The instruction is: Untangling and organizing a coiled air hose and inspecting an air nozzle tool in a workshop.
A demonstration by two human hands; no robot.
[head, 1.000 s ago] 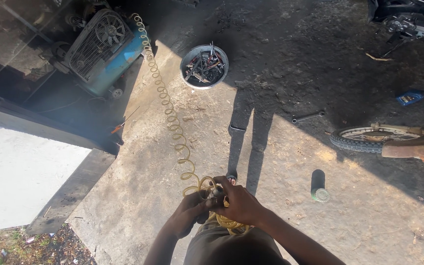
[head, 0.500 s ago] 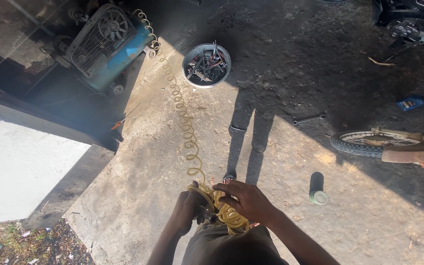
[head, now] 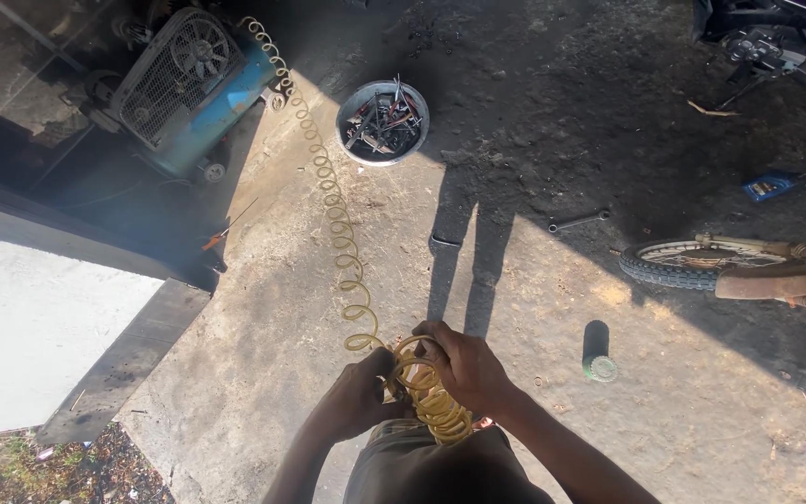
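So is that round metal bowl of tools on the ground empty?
No, the round metal bowl on the dirt ground holds a tangle of tools and metal parts.

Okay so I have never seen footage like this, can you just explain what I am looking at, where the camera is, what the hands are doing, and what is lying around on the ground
The camera sits on a person's head and looks down, so you see their own two arms from above. The left hand and right hand both grip a bunch of yellow coiled hose. The hose stretches away over the dirt ground to a blue air compressor. Nearby lie a round bowl of tools, a wrench, a small green can and a wheel with a tyre. The long dark shape is the person's own shadow.
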